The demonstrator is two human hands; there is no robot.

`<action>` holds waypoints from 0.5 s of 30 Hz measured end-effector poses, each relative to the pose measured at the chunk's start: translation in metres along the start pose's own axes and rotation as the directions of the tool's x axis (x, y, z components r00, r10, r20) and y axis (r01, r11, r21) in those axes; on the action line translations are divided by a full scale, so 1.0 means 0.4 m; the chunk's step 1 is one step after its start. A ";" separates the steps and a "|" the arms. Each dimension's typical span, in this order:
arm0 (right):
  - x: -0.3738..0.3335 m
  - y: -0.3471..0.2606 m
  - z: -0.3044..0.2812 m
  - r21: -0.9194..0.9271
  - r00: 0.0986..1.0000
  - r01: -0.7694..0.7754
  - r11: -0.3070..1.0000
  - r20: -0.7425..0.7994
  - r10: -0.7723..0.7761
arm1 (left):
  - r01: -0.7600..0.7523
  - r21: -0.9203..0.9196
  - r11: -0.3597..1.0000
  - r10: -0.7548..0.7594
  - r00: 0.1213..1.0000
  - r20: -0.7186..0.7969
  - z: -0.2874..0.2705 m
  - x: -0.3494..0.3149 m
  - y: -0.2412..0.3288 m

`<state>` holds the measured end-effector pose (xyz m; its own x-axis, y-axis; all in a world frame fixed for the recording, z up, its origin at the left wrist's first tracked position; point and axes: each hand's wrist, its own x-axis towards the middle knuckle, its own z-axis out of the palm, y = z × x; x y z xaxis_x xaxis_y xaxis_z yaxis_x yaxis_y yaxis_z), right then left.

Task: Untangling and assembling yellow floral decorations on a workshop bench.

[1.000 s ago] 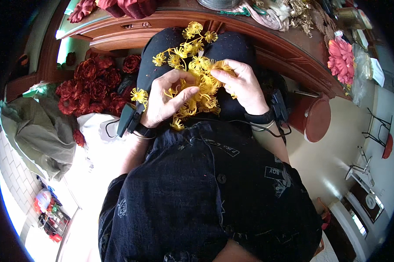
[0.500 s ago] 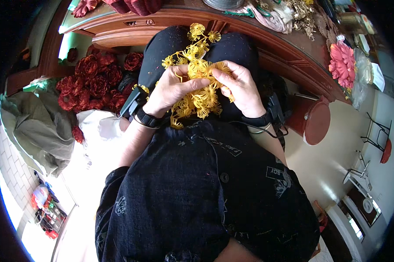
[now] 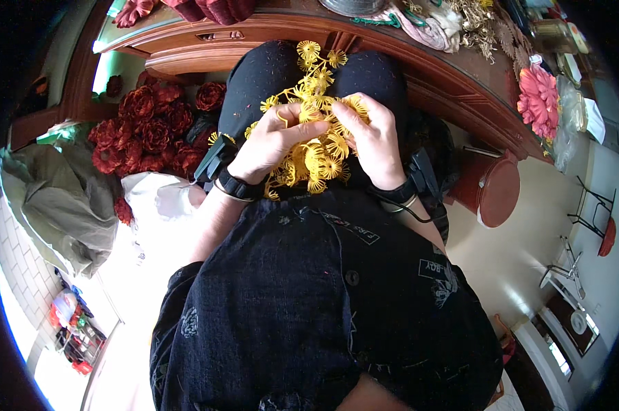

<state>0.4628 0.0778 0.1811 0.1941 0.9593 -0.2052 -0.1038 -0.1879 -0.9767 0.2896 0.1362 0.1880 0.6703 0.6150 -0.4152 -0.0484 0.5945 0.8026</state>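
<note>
Across my lap lies a bunch of yellow artificial flowers (image 3: pixel 314 159), round and fringed, joined along thin yellow stems. My left hand (image 3: pixel 275 140) pinches part of the bunch between thumb and fingers. Close beside it, my right hand (image 3: pixel 374 137) is closed on the upper right of the same bunch, thumb against the fingers. The two thumbs point toward each other with yellow fringe between them. Some blooms trail up between my knees and others hang toward my waist. The exact piece under each fingertip is hidden.
A reddish wooden desk (image 3: pixel 200 51) with drawers stands beyond my knees. Dark red artificial flowers (image 3: pixel 152 120) are piled at the left, near a grey-green cloth (image 3: pixel 56 198). A red-brown round stool (image 3: pixel 498 193) is at the right. Dried stems and a pink flower (image 3: pixel 539 103) lie on the desk.
My right hand has turned slightly and moved a little toward my body. The blooms under and between the hands have shifted. Both hands keep hold of the bunch.
</note>
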 end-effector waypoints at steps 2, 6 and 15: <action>-0.008 -0.017 0.005 0.138 0.992 -0.088 0.987 -0.076 0.099 | 0.005 -0.032 0.999 -0.004 1.000 0.013 -0.011 0.007 -0.016; 0.025 -0.020 -0.115 0.335 0.954 0.047 0.941 -0.295 0.057 | -0.050 0.006 0.999 0.050 0.999 0.019 -0.054 -0.014 -0.003; 0.022 -0.042 -0.089 0.030 0.979 -0.075 0.997 0.195 0.067 | -0.096 0.165 0.982 0.087 0.994 0.061 -0.039 -0.024 0.010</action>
<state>0.5009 0.0819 0.1933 -0.0072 0.9671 -0.2543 -0.1472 -0.2526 -0.9563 0.2714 0.1408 0.1885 0.7074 0.6318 -0.3168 0.0103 0.4390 0.8984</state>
